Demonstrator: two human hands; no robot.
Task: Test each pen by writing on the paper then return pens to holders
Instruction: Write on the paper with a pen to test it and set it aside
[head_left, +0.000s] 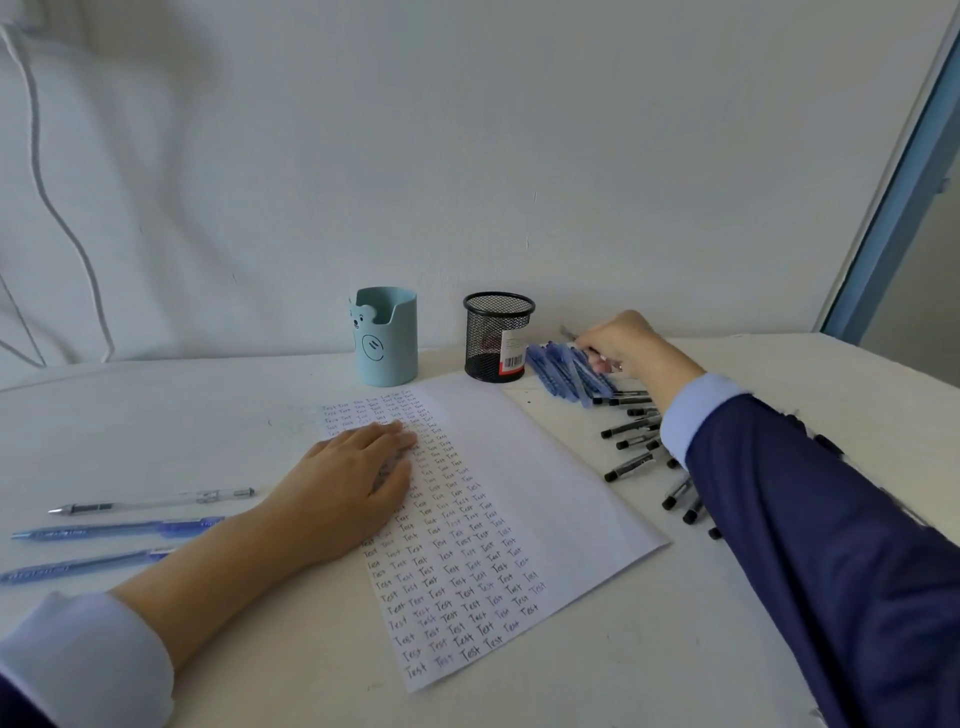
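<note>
At table centre: paper sheet (545, 483), smooth and flat; left half filled with handwritten "Test" rows, right half blank.
Left hand (353, 483): fingers straight, lying flat on the sheet's 9 o'clock side.
Right hand (623, 343): at 2 o'clock, fingers curled, pinching a slim grey pen (569, 332) over the blue pen heap (561, 371).
Black-capped pens (631, 444): scattered at 3 o'clock, some under the sleeve.
Holders: at 12 o'clock by the wall, matte pale-blue bear cup (387, 338); black wire-mesh cup (496, 338) near it.
Loose pens: clear pen (156, 502) and two blue pens (119, 530) at 9 o'clock.
Open room: white tabletop (649, 649) at 5 o'clock.
</note>
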